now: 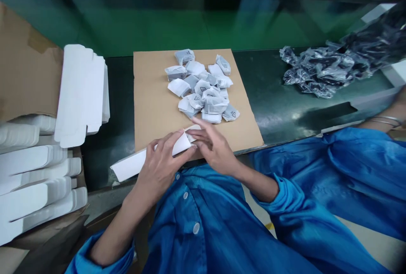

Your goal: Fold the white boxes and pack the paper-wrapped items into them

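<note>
My left hand [161,160] is wrapped around a long, narrow white carton [130,165], which lies at a slant along the near edge of the cardboard sheet [150,109]. My right hand [220,150] is at the carton's right end, with its thumb and fingers closed about the end flaps. Whatever is inside that end is mostly hidden by the fingers. Just beyond my right hand, several small whitish wrapped packets [215,105] lie heaped on the sheet, some with a printed black triangle mark.
Flat white cartons [78,92] are stacked at the left, near a brown cardboard box [28,67] holding more cartons [25,198]. Black items in clear plastic bags [330,69] lie at the right on the dark green bench [266,96]. Another person's arm [388,115] is at the right edge.
</note>
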`<state>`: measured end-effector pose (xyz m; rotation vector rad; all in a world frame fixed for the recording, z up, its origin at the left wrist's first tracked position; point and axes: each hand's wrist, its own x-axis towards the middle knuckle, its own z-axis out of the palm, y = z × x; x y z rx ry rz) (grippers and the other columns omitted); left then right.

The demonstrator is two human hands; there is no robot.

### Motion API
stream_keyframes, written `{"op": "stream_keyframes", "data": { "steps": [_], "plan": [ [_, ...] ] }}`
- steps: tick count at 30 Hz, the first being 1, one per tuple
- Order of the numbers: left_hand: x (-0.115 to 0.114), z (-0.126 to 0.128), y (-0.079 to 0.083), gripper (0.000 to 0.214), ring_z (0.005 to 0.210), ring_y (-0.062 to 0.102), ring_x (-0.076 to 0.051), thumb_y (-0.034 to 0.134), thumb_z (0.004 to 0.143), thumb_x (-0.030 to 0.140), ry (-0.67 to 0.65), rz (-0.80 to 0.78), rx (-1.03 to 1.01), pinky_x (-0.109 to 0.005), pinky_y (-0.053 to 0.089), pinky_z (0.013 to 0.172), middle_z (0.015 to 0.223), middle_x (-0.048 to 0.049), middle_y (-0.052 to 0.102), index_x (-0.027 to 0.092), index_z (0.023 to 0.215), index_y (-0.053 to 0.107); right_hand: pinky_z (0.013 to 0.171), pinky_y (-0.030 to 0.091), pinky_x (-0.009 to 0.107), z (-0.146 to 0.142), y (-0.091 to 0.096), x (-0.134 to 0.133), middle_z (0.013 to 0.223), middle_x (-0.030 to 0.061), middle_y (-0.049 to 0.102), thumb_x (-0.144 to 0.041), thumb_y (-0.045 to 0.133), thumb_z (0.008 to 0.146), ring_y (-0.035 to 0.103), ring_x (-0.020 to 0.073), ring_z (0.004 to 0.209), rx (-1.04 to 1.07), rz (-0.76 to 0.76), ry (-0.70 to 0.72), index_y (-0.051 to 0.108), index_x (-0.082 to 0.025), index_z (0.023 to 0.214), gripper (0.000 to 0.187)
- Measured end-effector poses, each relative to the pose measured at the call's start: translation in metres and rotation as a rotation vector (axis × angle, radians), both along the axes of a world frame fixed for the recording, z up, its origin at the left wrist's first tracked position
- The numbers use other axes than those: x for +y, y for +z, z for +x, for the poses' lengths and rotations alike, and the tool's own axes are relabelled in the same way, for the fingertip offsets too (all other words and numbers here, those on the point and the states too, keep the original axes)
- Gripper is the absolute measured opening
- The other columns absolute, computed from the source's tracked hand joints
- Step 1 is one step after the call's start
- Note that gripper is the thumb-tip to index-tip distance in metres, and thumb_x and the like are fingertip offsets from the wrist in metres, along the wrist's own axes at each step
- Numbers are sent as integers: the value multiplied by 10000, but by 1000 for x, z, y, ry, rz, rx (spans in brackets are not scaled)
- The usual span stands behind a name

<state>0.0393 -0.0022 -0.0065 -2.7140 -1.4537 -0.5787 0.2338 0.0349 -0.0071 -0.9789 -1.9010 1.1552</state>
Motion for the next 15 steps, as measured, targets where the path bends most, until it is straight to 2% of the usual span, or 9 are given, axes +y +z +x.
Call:
{"op": "stream_keyframes", "data": {
  "steps": [2, 5, 8, 10, 12, 13, 15],
  "plan": [
    [-2, 5, -3, 468, 1255, 549, -316, 496, 876, 9, 47, 119, -43, -485, 455, 972, 1398, -199, 496, 254, 1262, 599, 1070, 529, 415, -7, 6, -10, 1478, 131, 473, -75, 427, 916, 560, 210, 1310, 54, -25, -118, 340, -238, 1519, 631],
    [0, 20, 2, 365, 1290, 546, -278, 544, 913, 69, 76, 272, -127, -426, 461, 1026, 1362, -188, 533, 216, 1244, 594, 1071, 523, 436, -11, 17, -12, 1476, 108, 480, -136, 548, 916, 543, 249, 1316, 62, 66, -228, 482, -264, 1444, 548],
    [10, 41, 17, 435, 1357, 508, -284, 551, 923, 91, 44, 358, -222, -385, 469, 1053, 1421, -192, 499, 199, 1345, 538, 918, 594, 389, -4, 30, 8, 1374, 88, 568, -189, 645, 902, 678, 203, 1045, 153, 50, -327, 583, -288, 1356, 469],
    [21, 48, 32, 505, 1409, 459, -289, 546, 935, 119, 37, 362, -270, -383, 459, 1080, 1496, -201, 441, 198, 1427, 469, 787, 606, 341, 10, 41, 29, 1274, 71, 630, -217, 713, 867, 693, 162, 876, 224, 33, -350, 621, -304, 1311, 461],
    [32, 40, 47, 545, 1436, 429, -270, 572, 953, 249, 58, 397, -297, -387, 438, 1113, 1535, -183, 422, 220, 1475, 415, 686, 580, 288, 34, 55, 52, 1168, 63, 680, -249, 787, 812, 674, 128, 772, 263, 41, -357, 668, -296, 1258, 464],
    [38, 29, 52, 572, 1434, 432, -265, 586, 951, 335, 113, 425, -297, -401, 425, 1128, 1536, -171, 434, 233, 1484, 404, 669, 565, 276, 50, 64, 64, 1132, 72, 698, -271, 819, 781, 669, 119, 754, 241, 59, -365, 694, -277, 1227, 463],
    [48, -6, 56, 646, 1420, 449, -290, 601, 924, 466, 351, 425, -248, -456, 389, 1156, 1530, -170, 458, 229, 1492, 404, 676, 546, 277, 91, 84, 88, 1067, 106, 734, -339, 844, 744, 684, 120, 761, 71, 144, -424, 728, -226, 1194, 478]
  ]
}}
